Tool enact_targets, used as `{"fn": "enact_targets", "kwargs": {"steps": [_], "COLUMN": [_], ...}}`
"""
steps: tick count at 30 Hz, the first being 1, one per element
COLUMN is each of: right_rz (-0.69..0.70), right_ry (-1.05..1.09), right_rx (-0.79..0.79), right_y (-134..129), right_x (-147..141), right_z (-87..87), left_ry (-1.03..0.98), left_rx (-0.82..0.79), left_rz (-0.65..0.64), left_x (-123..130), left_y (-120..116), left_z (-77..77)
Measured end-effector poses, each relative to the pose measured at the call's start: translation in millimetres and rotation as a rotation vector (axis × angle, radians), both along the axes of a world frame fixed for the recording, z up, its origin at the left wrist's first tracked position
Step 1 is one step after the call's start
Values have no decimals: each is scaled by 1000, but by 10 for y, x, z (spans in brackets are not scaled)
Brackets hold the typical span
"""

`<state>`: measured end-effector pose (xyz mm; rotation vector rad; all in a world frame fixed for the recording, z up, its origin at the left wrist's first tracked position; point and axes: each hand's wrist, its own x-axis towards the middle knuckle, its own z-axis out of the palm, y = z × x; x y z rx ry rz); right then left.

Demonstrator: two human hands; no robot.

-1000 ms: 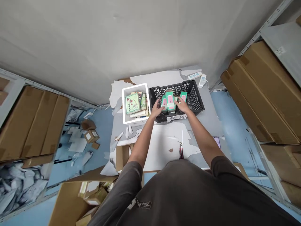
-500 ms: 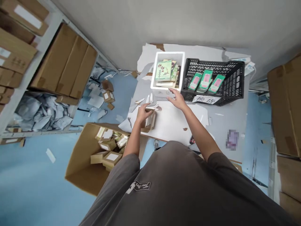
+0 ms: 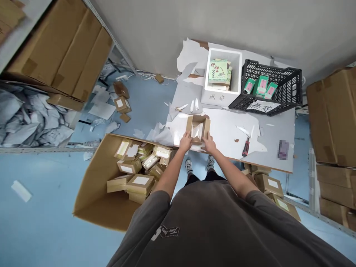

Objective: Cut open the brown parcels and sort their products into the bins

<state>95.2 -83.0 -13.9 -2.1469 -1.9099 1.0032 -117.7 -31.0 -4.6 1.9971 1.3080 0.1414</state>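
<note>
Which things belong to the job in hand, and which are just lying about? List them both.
In the job, by the look of it:
- open cardboard box, its near corners held by left hand and right hand

Seemingly just lying about:
- red-and-black tool
- brown scrap
- white strip on the floor

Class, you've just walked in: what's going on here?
A person's left hand and right hand touch the near corners of a small open cardboard box on the table, with something white inside. Behind stand a white bin of printed packs and a black crate of green-and-pink boxes. A large carton of parcels stands left.
</note>
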Motion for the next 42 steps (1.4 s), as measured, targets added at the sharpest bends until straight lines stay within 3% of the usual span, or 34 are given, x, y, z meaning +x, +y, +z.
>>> {"fn": "enact_targets", "kwargs": {"steps": [5, 11, 15, 20, 23, 26, 31, 35, 38, 40, 42], "right_rz": [-67, -68, -160, -339, -489, -645, -954, -1210, -1391, -1509, -1605], "right_ry": [-19, 33, 0, -24, -69, -123, -241, -310, -348, -351, -348], "right_rx": [35, 310, 389, 491, 500, 514, 522, 448, 353, 291, 248], "right_y": [-116, -302, -692, -1430, -2083, -2902, -4589, -5954, -6804, -7255, -7595], "right_x": [-94, 87, 478, 1266, 1775, 2268, 2912, 3088, 3070, 3015, 2950], "right_z": [8, 227, 411, 673, 831, 958, 1101, 1155, 1169, 1166, 1152], "left_ry": [-23, 11, 27, -8, -53, -123, -240, -275, -319, -363, -396], "left_rx": [39, 249, 323, 395, 428, 448, 422, 375, 339, 322, 318], "left_rz": [13, -9, -132, -314, -450, -596, -919, -1201, -1395, -1511, -1588], "left_x": [-56, -15, 409, 1347, 2031, 2782, 4043, 4793, 5172, 5332, 5416], "left_y": [-185, -359, -506, -869, -1245, -1751, -2978, -4153, -4925, -5313, -5556], "left_z": [59, 364, 624, 954, 1100, 1170, 1200, 1206, 1185, 1152, 1107]}}
